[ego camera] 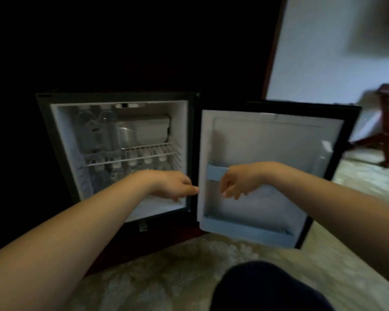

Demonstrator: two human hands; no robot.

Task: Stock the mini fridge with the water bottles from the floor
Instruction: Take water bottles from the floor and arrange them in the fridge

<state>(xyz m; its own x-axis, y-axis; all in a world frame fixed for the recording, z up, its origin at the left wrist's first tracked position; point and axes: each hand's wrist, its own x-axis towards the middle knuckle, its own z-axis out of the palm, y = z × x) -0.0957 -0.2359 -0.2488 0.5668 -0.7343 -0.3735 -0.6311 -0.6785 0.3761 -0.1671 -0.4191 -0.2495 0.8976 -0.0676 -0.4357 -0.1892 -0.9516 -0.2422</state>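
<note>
Our dark-clad knee (267, 286) sits lowest; beyond, our left hand (175, 186) and right hand (235, 182) hang loosely curled (holding nothing) before the open mini fridge (180, 122), water bottles (108, 129) inside.

The wire shelf (151, 149) carries two upright water bottles (99, 131) at its left edge; more bottles (130, 167) stand beneath it.

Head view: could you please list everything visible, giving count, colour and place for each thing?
mini fridge: one, black, white inside, centre, open.
fridge door: one, white liner, pale blue rails, swung right.
wire shelf: one, white, mid-fridge.
water bottles: clear; some on shelf, row beneath, count unclear.
carpet: one, pale, foreground.
wooden furniture: one, dark reddish, far right.
left hand: empty, before fridge.
right hand: empty, before door.
</note>
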